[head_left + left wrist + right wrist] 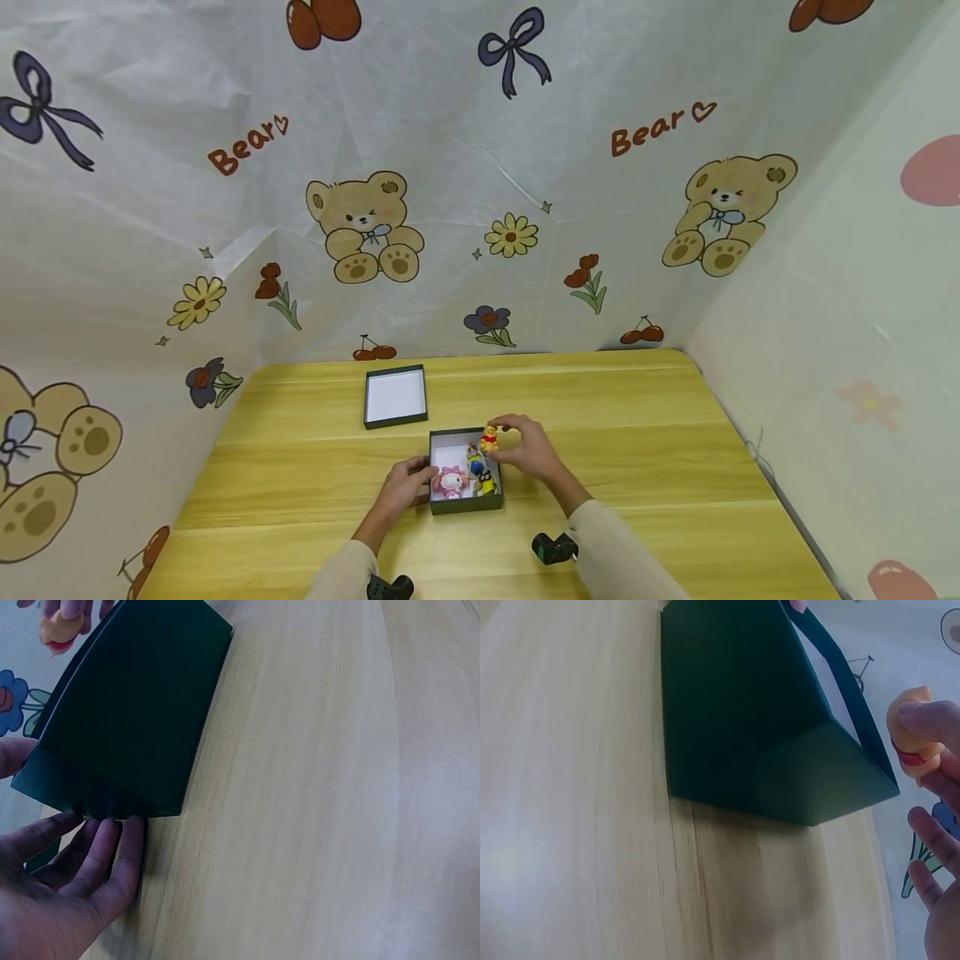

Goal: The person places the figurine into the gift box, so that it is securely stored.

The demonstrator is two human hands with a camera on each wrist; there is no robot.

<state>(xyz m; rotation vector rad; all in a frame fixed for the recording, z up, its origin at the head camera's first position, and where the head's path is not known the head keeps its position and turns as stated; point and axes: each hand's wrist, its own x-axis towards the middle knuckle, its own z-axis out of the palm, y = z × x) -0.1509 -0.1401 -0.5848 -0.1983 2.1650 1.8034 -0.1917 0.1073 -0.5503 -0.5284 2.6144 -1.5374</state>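
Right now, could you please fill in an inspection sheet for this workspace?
Surface: yellowish wood-grain table
Job's things: dark-green box holding a pink figurine, blue figurine and yellow-and-black figurine; Winnie the Pooh figurine at its far right corner; white-lined lid lying farther back
Clutter: nothing seen
Grippers: left hand holds the box's left side; right hand pinches the Winnie the Pooh figurine
Cables: thin cord, faint, beside the table's right edge
Surroundings: bear-print fabric backdrop behind the table

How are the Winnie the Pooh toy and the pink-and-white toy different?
The Winnie the Pooh toy is yellow and red; the pink-and-white toy isn't. The right hand pinches Pooh, while the pink-and-white toy is inside the green box. The pink-and-white toy looks wider than Pooh. Both are small character figures.
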